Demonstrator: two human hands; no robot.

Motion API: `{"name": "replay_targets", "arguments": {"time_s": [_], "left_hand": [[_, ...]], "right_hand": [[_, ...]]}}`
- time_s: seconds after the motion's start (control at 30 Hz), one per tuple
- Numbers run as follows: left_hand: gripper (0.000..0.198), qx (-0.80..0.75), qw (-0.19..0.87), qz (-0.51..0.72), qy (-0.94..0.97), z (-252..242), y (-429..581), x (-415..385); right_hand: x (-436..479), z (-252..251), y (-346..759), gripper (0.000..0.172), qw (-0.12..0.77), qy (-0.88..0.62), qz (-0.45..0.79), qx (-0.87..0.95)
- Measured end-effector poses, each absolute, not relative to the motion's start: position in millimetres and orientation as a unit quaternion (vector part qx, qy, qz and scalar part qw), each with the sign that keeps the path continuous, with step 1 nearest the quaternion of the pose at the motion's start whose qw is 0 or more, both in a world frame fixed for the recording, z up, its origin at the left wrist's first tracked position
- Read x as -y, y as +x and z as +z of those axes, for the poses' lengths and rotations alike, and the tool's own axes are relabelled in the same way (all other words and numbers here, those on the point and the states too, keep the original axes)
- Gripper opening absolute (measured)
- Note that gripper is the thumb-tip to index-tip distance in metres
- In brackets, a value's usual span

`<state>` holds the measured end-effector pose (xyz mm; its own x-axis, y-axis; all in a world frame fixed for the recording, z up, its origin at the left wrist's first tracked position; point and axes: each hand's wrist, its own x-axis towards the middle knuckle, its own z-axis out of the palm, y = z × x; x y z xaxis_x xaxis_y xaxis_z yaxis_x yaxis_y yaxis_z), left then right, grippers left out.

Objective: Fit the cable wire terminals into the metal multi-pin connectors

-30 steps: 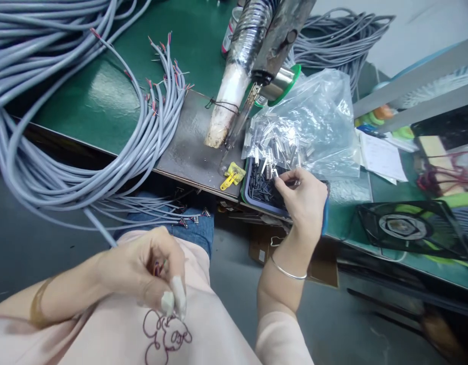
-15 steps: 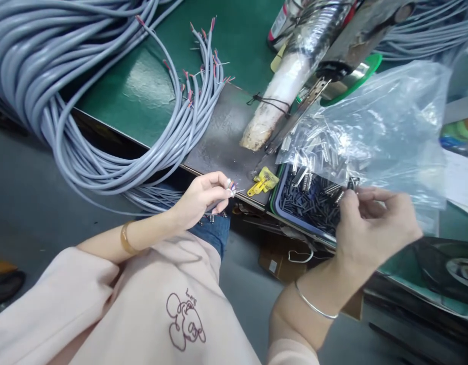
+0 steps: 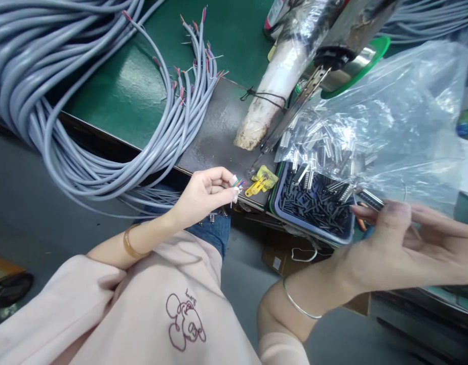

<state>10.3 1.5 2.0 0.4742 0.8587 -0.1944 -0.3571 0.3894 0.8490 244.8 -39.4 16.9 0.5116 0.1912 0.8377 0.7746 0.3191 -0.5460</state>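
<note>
My left hand is closed in a pinch on a cable end, whose coloured wires stick out past the fingertips. The cable itself is mostly hidden by the palm. My right hand is at the right, thumb and fingers closed around a small metal multi-pin connector. Just left of it, a blue-rimmed tray holds many small black tube pieces. Similar connectors lie at its back edge, partly under a clear plastic bag.
Big bundles of grey cable cover the left of the green table. A soldering iron and a wrapped white tube slant over the dark mat. A yellow clip lies by the tray; a green-rimmed spool stands behind.
My right hand has moved right and toward me, away from the tray, with a connector at its fingertips. In my left hand the coloured wires have turned and show more clearly.
</note>
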Motion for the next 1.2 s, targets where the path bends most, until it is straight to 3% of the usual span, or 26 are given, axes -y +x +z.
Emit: {"name": "replay_targets", "arguments": {"time_s": [0.13,0.23,0.33,0.6,0.87,1.07,1.2], "left_hand": [[0.017,-0.344,0.759,0.395,0.386,1.6,10.2,-2.0],[0.016,-0.362,0.75,0.388,0.395,3.2,9.8,-0.9],[0.015,-0.362,0.75,0.385,0.399,4.0,10.3,1.2],[0.013,-0.278,0.785,0.401,0.383,-3.2,1.7,-3.1],[0.019,-0.205,0.853,0.399,0.266,-6.9,-16.7,-10.5],[0.026,-0.208,0.852,0.39,0.282,-8.4,-17.3,-9.2],[0.032,-0.229,0.826,0.395,0.331,-8.0,-12.6,-7.5]], "right_hand": [[48.1,18.7,220.4,0.027,0.708,-0.545,-0.084,0.441],[59.5,23.2,198.7,0.024,0.695,-0.567,0.049,0.44],[69.6,25.0,179.7,0.023,0.657,-0.597,0.105,0.449],[72.5,13.7,157.1,0.008,0.603,-0.626,-0.023,0.493],[71.6,11.0,157.1,0.009,0.619,-0.622,-0.06,0.476],[72.2,10.2,155.3,0.006,0.606,-0.635,-0.077,0.474],[74.5,8.4,154.3,0.013,0.586,-0.617,-0.09,0.517]]}}
